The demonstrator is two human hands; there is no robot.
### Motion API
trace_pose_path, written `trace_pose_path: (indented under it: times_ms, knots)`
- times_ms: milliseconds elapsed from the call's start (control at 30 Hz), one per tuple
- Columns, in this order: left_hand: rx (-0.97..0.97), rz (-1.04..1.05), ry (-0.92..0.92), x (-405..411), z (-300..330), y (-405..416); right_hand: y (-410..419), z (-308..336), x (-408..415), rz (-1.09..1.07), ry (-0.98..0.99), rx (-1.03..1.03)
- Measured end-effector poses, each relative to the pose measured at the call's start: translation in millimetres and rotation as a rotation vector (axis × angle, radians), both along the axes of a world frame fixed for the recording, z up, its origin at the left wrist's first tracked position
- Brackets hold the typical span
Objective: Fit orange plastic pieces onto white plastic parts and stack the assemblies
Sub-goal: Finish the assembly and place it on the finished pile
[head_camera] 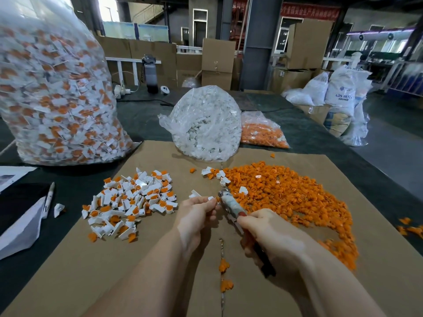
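The left hand [196,211] pinches a small white plastic part [210,198] between thumb and fingertips, and another white piece [195,193] juts up just beyond its fingers. The right hand [272,234] is curled round the handles of a pair of pliers [231,205], whose wrapped head points up and left so its metal tip meets the pinched part, where a speck of orange shows. Both hands hover over a sheet of brown cardboard [160,271] laid on the dark surface [309,133]. Just beyond and to the right of the right hand spreads a wide heap of loose orange pieces [286,193], with a few white parts lying on its near edge. To the left of the left hand sits a pile of finished white-and-orange assemblies [132,202], loosely heaped rather than neatly stacked. 2 stray orange pieces [225,274] lie on the cardboard between the forearms. Farther out, straight ahead, stands a clear bag of white parts [206,124], with a smaller bag of orange pieces [263,131] beside it on the right. Far left rises a large clear bag of assemblies [57,94], and a marker pen [49,200] lies at the left edge.
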State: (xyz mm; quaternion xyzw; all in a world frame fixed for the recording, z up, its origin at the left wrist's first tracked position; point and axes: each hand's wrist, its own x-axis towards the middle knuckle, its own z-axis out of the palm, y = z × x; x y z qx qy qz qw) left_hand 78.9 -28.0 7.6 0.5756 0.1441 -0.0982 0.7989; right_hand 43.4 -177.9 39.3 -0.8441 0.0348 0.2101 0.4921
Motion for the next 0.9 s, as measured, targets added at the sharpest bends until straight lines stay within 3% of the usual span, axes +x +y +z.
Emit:
trace_pose_path:
  times_ms: [233,633,800,900]
  knots:
    - [0.016,0.036,0.023,2.9,-2.2,0.3,0.8,1.7,2.2,0.054,0.071,-0.009]
    - [0.034,0.039,0.019,1.6,-1.7,-2.0,8.2,2.7,2.7,0.094,-0.057,-0.177]
    - [0.029,0.046,0.017,-0.3,-1.5,-0.9,6.0,2.4,-0.1,0.064,0.048,-0.032]
    - [0.047,0.04,0.009,-0.8,-1.9,-1.2,3.9,3.5,0.7,0.096,0.067,-0.068]
